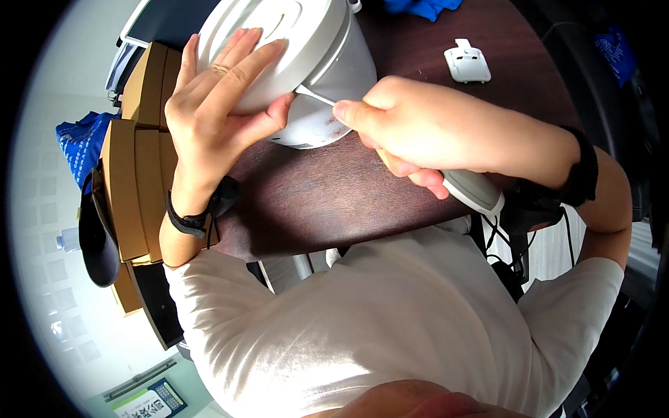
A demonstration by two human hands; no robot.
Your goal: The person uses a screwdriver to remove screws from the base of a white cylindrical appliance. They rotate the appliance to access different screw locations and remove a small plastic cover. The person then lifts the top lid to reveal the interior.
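Observation:
A white rounded appliance with a lid (334, 52), which looks like a rice cooker, stands tilted on the dark table. My left hand (223, 97) lies across its lid with fingers spread, the thumb out beside the rim. In my right hand (397, 125) is a slim tool with a thick pale grey handle (474, 192) and a thin light shaft (315, 95). The shaft's flared tip touches the seam below the lid's rim, close to my left thumb. My palm hides the middle of the tool, so its exact kind cannot be told.
A small white plastic piece (467, 63) lies on the dark brown table (327, 198) at the far right. Blue plastic (421, 7) sits at the far edge. Brown cardboard boxes (132, 188) are stacked on the left, with a blue bag (83, 146) beside them. Cables hang at the right.

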